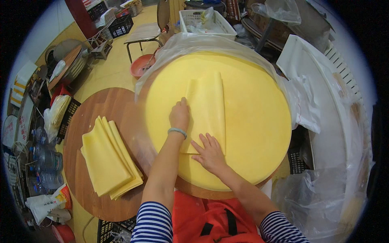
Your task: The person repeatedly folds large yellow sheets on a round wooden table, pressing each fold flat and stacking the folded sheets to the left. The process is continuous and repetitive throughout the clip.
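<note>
A folded yellow sheet (pixel 206 115), soft and thin, lies lengthwise on a large round stack of yellow sheets (pixel 258 121). My left hand (pixel 180 115), with a bangle at the wrist, holds the left edge of the folded sheet between its fingers. Flat on the sheet's near end rests my right hand (pixel 209 153), fingers spread. Several folded yellow sheets (pixel 106 161) lie in a fanned pile on a round wooden board (pixel 103 103) at the left.
Clear plastic film (pixel 194 42) drapes over the far rim of the big round table. Beyond it stands a white plastic crate (pixel 209 25). A chair (pixel 146 32) and a pink basin (pixel 142 65) are at the far left. On the right is a long white surface (pixel 328 142) partly under plastic.
</note>
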`<state>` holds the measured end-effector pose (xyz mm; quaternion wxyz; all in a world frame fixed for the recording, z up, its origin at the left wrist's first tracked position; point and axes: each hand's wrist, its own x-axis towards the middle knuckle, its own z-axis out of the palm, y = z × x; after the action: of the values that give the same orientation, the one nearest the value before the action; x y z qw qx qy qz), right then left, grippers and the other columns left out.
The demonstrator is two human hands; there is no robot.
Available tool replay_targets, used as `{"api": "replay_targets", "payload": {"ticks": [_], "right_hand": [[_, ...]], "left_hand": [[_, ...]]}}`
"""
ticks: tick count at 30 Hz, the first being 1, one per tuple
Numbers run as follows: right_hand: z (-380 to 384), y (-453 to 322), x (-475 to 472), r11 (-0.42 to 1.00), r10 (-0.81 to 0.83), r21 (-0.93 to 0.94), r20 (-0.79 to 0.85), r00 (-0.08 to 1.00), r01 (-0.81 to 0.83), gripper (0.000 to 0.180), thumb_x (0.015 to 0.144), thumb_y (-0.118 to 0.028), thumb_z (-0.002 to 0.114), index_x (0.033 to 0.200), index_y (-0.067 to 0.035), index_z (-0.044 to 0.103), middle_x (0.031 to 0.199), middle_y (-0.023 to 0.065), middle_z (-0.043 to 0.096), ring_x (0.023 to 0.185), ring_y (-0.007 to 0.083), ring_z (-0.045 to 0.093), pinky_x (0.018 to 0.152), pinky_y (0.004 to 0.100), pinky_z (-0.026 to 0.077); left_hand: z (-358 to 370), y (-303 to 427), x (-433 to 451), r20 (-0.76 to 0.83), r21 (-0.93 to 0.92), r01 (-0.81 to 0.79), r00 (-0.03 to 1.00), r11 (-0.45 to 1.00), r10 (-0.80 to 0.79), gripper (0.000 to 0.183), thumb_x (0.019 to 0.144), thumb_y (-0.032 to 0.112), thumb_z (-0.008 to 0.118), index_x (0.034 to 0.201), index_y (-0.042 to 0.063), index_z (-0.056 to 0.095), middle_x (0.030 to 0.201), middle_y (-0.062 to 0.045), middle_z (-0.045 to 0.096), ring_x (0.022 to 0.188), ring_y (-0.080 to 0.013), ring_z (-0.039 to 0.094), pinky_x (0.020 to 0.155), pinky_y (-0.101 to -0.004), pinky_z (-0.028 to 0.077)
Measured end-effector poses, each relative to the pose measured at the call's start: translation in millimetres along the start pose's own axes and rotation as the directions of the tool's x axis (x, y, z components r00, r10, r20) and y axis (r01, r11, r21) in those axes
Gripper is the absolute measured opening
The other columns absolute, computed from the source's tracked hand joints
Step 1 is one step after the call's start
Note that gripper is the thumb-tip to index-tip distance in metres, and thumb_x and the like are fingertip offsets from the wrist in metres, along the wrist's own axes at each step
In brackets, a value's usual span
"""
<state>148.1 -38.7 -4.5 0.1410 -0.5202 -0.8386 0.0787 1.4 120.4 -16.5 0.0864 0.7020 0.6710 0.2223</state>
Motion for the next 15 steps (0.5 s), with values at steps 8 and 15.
{"api": "replay_targets", "payload": {"ticks": [8, 15], "right_hand": [[1, 98, 101, 0.973, 0.101, -0.206, -0.008, 0.995, -0.101, 0.076, 0.099, -0.048, 0.046, 0.145, 0.012, 0.034, 0.153, 0.0275, 0.033, 0.146, 0.0379, 0.026, 0.121, 0.0441, 0.020], [3, 169, 187, 0.948, 0.270, -0.168, -0.022, 0.963, -0.270, 0.084, 0.100, -0.056, 0.040, 0.148, 0.012, 0.027, 0.157, 0.0278, 0.024, 0.149, 0.0361, 0.019, 0.123, 0.0434, 0.015]], "left_hand": [[9, -11, 23, -0.001, 0.050, -0.435, 0.900, 0.899, 0.436, 0.042, 0.088, 0.005, 0.050, 0.127, -0.011, 0.048, 0.139, -0.030, 0.047, 0.131, -0.0440, 0.044, 0.112, -0.0456, 0.036], [19, 0, 64, 0.027, -0.038, -0.375, 0.926, 0.926, 0.377, 0.053, 0.092, 0.023, 0.056, 0.132, -0.010, 0.044, 0.139, -0.032, 0.047, 0.132, -0.0448, 0.042, 0.114, -0.0492, 0.032]]}}
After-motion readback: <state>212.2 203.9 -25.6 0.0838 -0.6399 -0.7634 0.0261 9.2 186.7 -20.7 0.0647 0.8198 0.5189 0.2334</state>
